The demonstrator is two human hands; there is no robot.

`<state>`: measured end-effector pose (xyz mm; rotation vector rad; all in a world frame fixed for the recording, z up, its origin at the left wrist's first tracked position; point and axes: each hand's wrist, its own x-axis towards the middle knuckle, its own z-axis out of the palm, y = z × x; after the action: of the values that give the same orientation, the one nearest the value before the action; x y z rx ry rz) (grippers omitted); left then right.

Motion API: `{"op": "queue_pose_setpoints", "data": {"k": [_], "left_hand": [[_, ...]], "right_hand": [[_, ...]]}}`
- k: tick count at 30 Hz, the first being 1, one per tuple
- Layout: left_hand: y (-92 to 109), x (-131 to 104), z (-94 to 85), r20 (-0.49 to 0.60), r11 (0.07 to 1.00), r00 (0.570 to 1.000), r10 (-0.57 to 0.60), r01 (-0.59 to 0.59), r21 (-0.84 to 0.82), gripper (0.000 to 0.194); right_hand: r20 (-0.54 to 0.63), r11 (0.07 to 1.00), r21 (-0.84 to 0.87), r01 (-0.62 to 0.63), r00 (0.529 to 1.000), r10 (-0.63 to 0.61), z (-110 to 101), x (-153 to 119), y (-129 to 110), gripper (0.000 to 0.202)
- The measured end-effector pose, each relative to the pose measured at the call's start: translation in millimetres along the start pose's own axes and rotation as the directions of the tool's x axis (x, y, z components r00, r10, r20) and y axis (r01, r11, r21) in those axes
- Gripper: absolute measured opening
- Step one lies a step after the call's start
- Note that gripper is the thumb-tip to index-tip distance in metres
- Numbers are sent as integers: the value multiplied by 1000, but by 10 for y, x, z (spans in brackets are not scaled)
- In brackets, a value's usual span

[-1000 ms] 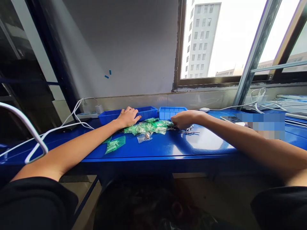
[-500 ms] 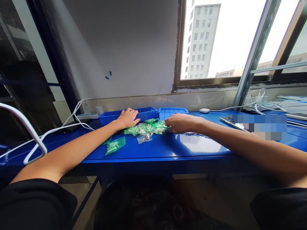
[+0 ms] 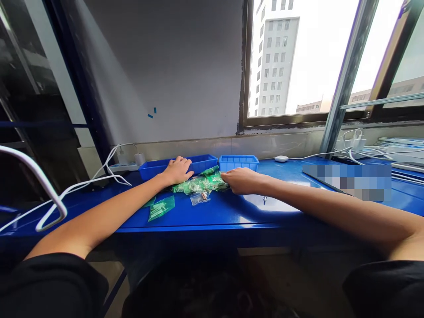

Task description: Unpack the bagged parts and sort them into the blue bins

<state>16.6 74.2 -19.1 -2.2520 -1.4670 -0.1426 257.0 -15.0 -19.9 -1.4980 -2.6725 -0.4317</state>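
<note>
Several green plastic bags [image 3: 198, 184] lie heaped on the blue table [image 3: 212, 216]. My left hand [image 3: 178, 171] rests at the heap's left side, fingers apart, in front of a long blue bin [image 3: 203, 164]. At the right end of the heap, my right hand [image 3: 240, 180] is closed, its fingertips at the edge of a green bag; what they pinch is too small to make out. Behind it stands a smaller blue basket [image 3: 239, 162]. A clear bag [image 3: 200, 198] with small parts lies in front of the heap, and a separate green bag [image 3: 161, 208] lies nearer the table's front edge.
A small metal piece [image 3: 264, 200] lies right of my right hand. White cables [image 3: 109, 165] run at the left, with a curved white tube [image 3: 46, 185] nearer. A white device [image 3: 281, 158] with a cable sits at the back; a blurred patch covers items at the right.
My right hand has shifted slightly left against the bags. The small metal piece now shows on the table beneath my right forearm. The whole view has tilted slightly.
</note>
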Motion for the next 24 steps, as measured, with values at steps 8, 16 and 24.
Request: {"op": "queue_pose_setpoints", "data": {"k": [8,16,24], "left_hand": [[11,19,11,2,1000,1000,-8,8,13,45],[28,39,18,14,1000,1000,-13,13,-8,47],[44,30,30,2,999,1000,-15,15,-32,47]], "right_hand": [[18,996,-30,85,996,-84,33,22,36,32],[13,998,44,37,999,-38,55,-5,71,46],[16,989,145,27,999,-30,118,130,143,52]]}}
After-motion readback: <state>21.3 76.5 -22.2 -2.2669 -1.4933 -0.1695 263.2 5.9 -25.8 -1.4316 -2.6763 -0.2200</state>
